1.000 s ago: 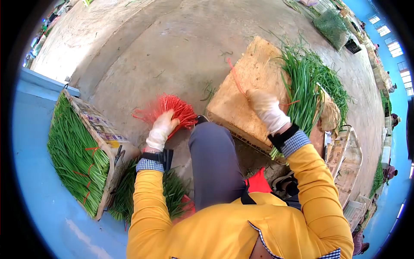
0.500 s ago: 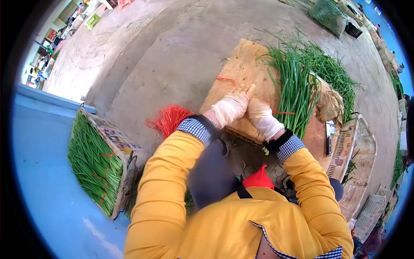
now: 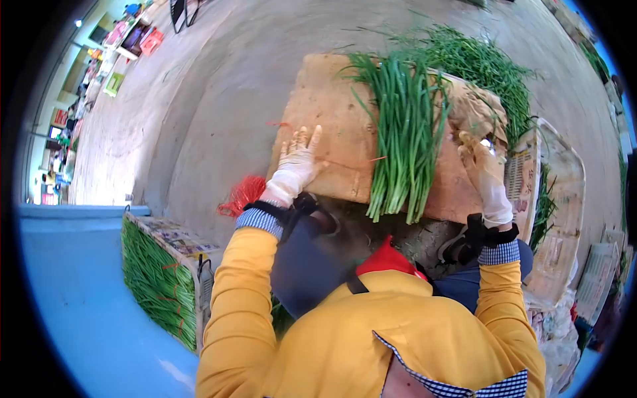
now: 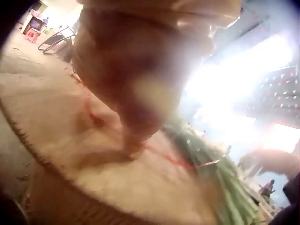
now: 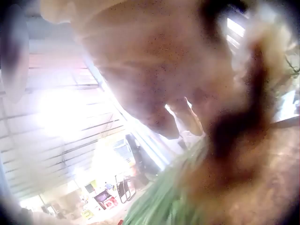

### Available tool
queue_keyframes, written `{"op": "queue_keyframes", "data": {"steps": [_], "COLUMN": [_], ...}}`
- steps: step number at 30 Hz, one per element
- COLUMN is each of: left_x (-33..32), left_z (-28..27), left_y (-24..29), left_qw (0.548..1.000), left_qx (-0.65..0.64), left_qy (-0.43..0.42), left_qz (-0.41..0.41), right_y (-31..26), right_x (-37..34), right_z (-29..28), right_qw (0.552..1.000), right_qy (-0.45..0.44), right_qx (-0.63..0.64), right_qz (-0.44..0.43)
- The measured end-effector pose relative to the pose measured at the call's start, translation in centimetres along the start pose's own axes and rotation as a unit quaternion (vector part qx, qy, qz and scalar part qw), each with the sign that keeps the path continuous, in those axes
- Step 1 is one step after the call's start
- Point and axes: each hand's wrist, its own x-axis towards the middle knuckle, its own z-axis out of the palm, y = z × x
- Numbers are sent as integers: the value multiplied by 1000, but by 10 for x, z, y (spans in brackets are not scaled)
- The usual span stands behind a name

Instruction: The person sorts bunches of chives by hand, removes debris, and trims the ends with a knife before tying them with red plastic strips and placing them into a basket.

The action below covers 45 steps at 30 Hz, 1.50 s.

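Note:
On the wooden board the left hand, in a pale thin glove, rests with its fingers spread. A thin red tie runs under that hand and beneath a loose bundle of garlic chives, leaves away from the person. The gloved right hand is over the board's right part, beside a crumpled brown cloth. A shiny bit of metal shows at its fingertips; the hand covers the rest. In the left wrist view a blurred fingertip meets the board by the tie.
A heap of loose chives lies behind the board. More red ties stand in a bunch left of it. A crate of tied chives leans at the left, and a pale plastic crate stands at the right.
The left hand left the bunch of red ties and came onto the board. The right hand let go of the tie and moved right, over where a knife lay. The view turned rightward.

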Motion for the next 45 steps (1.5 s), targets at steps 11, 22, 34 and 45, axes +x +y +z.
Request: {"op": "queue_keyframes", "data": {"steps": [11, 22, 34, 45], "left_x": [78, 107, 27, 55], "left_z": [-4, -24, -130, -148], "left_y": [132, 220, 236, 217], "left_qw": [737, 556, 665, 650], "left_qx": [-675, -822, -691, -685], "left_qy": [4, -124, -49, -62], "left_qz": [-27, 16, 279, 323], "right_y": [0, -3, -50, -70], "right_x": [18, 54, 21, 43], "right_z": [43, 40, -63, -59], "right_qw": [859, 739, 853, 836], "right_qy": [-216, -132, -57, -20], "right_qx": [405, 647, 519, 513], "right_qz": [227, 136, 5, -193]}}
